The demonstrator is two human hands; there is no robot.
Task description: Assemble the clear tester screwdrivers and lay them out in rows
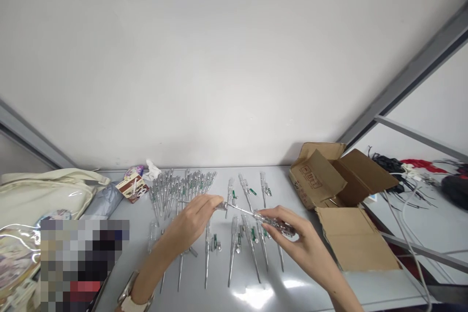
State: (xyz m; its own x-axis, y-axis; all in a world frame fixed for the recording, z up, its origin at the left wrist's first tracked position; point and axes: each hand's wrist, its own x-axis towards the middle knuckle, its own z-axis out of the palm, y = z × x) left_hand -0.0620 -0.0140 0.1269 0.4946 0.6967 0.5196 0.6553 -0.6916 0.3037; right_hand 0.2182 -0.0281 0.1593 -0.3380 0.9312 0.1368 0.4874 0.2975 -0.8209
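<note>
My right hand (298, 241) is closed around the clear handle of a tester screwdriver (256, 216) held above the grey table (310, 287). The fingertips of my left hand (192, 222) pinch the tip end of its metal shaft. Below the hands lie several clear-handled screwdrivers in a loose row (234, 248), shafts pointing toward me. A denser pile of the same screwdrivers (179, 187) lies further back to the left, and three more (248, 187) lie apart at the back.
An open cardboard box (329, 180) sits at the right, one flap (356, 239) lying flat on the table. A cream bag (40, 195) and a small printed packet (132, 186) are at the left. Cables (409, 173) lie on a neighbouring surface at right. A white wall stands behind.
</note>
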